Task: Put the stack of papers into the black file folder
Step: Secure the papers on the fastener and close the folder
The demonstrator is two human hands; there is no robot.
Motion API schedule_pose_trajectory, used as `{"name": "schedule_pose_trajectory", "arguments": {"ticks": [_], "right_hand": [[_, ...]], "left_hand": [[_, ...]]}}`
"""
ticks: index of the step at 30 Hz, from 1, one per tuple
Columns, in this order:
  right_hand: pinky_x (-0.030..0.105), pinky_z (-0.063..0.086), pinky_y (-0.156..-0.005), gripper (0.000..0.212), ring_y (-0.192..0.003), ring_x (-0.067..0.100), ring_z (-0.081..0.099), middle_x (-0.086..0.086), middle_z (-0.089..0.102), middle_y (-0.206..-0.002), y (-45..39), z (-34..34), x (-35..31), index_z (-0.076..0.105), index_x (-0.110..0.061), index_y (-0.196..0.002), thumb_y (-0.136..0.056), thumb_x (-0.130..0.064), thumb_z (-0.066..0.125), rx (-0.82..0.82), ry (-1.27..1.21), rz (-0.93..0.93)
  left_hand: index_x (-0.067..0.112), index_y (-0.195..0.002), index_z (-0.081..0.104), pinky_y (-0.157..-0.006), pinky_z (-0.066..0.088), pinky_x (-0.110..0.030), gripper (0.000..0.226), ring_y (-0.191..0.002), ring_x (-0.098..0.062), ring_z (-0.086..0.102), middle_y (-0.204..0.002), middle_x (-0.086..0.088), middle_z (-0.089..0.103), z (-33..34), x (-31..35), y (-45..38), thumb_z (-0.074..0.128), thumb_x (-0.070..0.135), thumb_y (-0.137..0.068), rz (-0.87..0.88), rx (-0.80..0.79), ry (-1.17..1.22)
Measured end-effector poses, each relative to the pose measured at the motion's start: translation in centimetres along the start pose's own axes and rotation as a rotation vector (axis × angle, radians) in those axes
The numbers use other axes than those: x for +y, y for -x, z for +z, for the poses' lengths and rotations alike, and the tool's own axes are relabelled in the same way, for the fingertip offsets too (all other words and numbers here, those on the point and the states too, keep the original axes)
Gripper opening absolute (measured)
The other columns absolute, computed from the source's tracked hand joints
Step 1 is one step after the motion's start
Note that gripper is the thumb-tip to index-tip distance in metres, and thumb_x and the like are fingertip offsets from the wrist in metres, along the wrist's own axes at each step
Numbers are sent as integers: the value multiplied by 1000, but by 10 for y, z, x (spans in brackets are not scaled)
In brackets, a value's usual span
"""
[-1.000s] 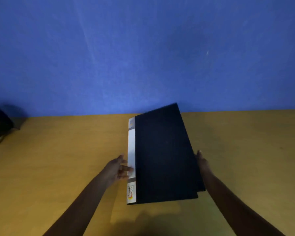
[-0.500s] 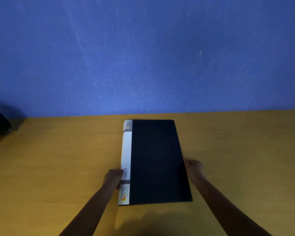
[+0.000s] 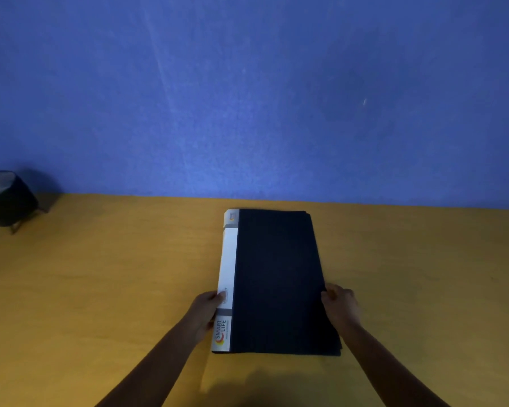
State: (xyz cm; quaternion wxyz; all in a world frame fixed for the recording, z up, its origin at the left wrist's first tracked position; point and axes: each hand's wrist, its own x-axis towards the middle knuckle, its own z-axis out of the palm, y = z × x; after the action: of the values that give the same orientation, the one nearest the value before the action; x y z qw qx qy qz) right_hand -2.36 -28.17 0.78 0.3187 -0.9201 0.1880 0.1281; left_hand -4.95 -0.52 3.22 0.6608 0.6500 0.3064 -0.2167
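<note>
The black file folder (image 3: pixel 279 283) lies closed and flat on the wooden table (image 3: pixel 100 289), its white labelled spine on the left. My left hand (image 3: pixel 204 309) grips the spine edge near the front, thumb on the white strip. My right hand (image 3: pixel 340 305) holds the folder's right edge, fingers curled on it. No papers are visible; any inside are hidden by the cover.
A dark round object on small legs (image 3: pixel 5 201) sits at the table's far left against the blue wall (image 3: pixel 247 98). Bare tabletop stretches on both sides of the folder.
The folder's cover, raised a second ago, has come down flat. Both hands have settled on the folder's left and right edges.
</note>
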Motion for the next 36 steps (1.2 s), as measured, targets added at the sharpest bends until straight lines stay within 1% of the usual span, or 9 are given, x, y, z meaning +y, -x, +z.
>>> {"name": "schedule_pose_trajectory", "arguments": {"ticks": [4,6,8,11,16,27,31,34,36], "right_hand": [[41,39,-101,51,-121,36,46,15,42,-139,7,3,-9,32,-23,-143,-97,-43,38,-21,106,-23],[44,43,-98,57,-121,38,47,16,39,-140,12,6,-18,24,-22,-145,-95,-44,41,-22,-32,4],[45,44,-97,61,-122,38,48,18,39,-141,16,11,-28,21,-16,-146,-95,-42,44,-18,-185,28],[48,45,-101,60,-125,38,47,20,42,-143,24,22,-42,23,-8,-145,-96,-33,47,11,-265,20],[43,47,-97,43,-119,34,52,18,52,-134,42,52,-77,38,-6,-138,-98,-19,43,90,-272,-72],[40,44,-103,42,-126,32,48,17,46,-141,77,146,-183,35,-6,-141,-100,-10,33,68,-326,-155],[36,42,-103,42,-125,31,48,17,47,-140,88,179,-224,34,-7,-141,-99,-10,35,10,-340,-182],[35,39,-104,44,-127,30,46,15,45,-142,91,202,-247,31,-8,-143,-99,-10,36,-46,-315,-185],[35,41,-106,44,-129,26,46,13,43,-143,92,213,-261,28,-9,-144,-100,-12,32,-42,-254,-170]], "left_hand": [[-2,-114,56,-77,52,-40,27,-86,-31,63,-103,-21,66,-6,0,-2,45,15,-96,18,-11,44],[-4,-112,57,-70,52,-37,27,-80,-29,63,-95,-18,67,-10,1,-1,45,14,-96,9,-41,99],[-3,-112,58,-73,51,-36,27,-79,-28,63,-93,-17,67,-18,4,0,46,15,-96,8,-77,143],[-2,-112,58,-77,49,-37,27,-82,-28,62,-95,-17,66,-40,8,3,47,17,-96,29,-101,147],[2,-108,60,-73,51,-37,26,-80,-29,63,-96,-18,67,-88,13,2,48,21,-95,72,-67,158],[9,-87,60,-59,49,-33,22,-71,-29,62,-82,-16,66,-216,5,0,46,24,-96,89,169,233],[2,-92,59,-58,48,-35,25,-69,-32,60,-82,-19,64,-268,8,-2,46,23,-95,62,182,228],[2,-88,59,-44,49,-27,25,-64,-29,58,-76,-16,63,-300,14,-11,46,22,-95,73,246,191],[0,-100,58,-44,50,-28,24,-65,-30,58,-82,-17,63,-315,19,-19,44,19,-97,129,288,148]]}}
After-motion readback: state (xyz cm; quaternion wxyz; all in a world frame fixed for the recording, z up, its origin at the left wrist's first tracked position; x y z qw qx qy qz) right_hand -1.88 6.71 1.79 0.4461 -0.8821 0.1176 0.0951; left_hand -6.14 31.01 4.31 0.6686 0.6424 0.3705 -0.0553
